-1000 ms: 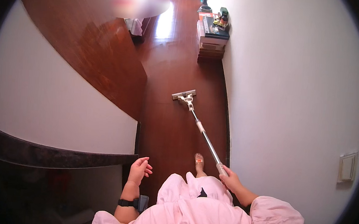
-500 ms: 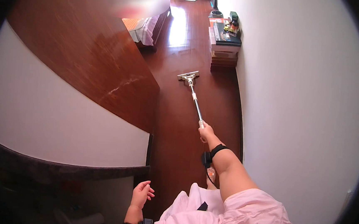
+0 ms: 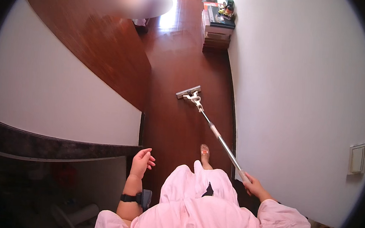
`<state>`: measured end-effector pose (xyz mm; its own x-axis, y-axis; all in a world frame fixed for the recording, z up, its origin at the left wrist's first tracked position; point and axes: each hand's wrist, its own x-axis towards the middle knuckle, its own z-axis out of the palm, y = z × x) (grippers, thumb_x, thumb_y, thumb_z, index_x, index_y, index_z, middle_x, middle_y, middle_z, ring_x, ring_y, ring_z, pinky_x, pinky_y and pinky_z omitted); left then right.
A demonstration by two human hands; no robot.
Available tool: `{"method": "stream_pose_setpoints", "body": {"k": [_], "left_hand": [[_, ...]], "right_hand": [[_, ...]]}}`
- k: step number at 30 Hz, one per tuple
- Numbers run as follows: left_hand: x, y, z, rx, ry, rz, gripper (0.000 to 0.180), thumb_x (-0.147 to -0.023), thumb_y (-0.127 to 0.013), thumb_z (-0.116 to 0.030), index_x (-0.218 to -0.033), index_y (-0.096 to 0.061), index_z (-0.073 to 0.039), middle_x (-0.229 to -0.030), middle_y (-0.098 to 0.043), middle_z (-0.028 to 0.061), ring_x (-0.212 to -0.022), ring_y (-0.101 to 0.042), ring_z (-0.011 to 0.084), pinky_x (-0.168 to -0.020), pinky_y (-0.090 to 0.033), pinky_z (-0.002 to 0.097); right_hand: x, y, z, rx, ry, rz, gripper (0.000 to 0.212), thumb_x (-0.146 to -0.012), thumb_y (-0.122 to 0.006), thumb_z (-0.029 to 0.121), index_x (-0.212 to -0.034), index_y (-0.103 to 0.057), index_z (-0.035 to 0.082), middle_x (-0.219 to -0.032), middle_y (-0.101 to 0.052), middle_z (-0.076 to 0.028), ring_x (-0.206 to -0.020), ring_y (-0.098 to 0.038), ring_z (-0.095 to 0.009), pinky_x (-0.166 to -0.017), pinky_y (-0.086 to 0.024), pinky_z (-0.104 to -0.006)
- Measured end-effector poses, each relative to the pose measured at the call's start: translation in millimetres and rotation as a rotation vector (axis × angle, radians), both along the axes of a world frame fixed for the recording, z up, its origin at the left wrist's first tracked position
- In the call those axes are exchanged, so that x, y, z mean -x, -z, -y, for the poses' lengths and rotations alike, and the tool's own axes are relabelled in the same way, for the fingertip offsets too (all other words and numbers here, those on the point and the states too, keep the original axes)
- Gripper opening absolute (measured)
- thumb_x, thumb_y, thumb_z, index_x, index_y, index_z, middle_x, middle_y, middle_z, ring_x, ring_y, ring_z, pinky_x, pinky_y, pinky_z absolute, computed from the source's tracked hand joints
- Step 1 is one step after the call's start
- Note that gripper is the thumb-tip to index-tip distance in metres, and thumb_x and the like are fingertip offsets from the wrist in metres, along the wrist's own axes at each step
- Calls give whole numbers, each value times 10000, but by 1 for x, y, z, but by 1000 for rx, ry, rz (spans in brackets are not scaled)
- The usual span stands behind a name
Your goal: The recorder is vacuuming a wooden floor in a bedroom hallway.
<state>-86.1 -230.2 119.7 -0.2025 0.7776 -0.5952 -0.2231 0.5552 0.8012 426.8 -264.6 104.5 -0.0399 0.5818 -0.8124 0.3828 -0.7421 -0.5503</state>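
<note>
The flat-headed mop with a silver metal pole and white joint (image 3: 224, 145) is slanting forward, its head resting about midway between the left and right edges of the glossy reddish-brown floor (image 3: 177, 67). It is appearing light and stiff, the pole's upper end offering the best hold. The right hand (image 3: 255, 187) is wrapping that end; the left hand (image 3: 144, 160) is hanging half-curled, visibly holding nothing.

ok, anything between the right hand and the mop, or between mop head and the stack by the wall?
Nothing visible: the right hand grips the mop handle, and floor runs from mop head to stack.
</note>
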Motion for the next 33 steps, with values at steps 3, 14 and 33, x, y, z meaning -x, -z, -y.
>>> {"method": "stream_pose_setpoints", "body": {"k": [3,14,33], "left_hand": [[0,11,-5,-20,12,-22,278,-937,-475,-180,-1166,-526,-32,-774,-610,74,-597,-592,135,-490,-458,227],[-4,-2,-3,46,-65,-89,301,-936,-467,-175,-1191,-507,-22,-793,-597,72,-596,-581,126,-488,-447,218],[-11,-24,5,57,-171,-127,281,-942,-460,-175,-1176,-516,-30,-775,-595,59,-582,-572,111,-474,-442,208]], "right_hand": [[-7,6,35,0,52,57,585,-830,-577,108,-1375,-387,203,-618,-503,-24,-396,-429,-113,-357,-358,-275],[134,66,-184,-288,-30,-175,534,-822,-524,88,-1337,-444,207,-573,-449,16,-374,-404,-84,-316,-346,-256],[80,56,-217,-179,-142,-109,543,-832,-515,125,-1351,-419,252,-573,-433,8,-394,-412,-99,-313,-339,-281]]}}
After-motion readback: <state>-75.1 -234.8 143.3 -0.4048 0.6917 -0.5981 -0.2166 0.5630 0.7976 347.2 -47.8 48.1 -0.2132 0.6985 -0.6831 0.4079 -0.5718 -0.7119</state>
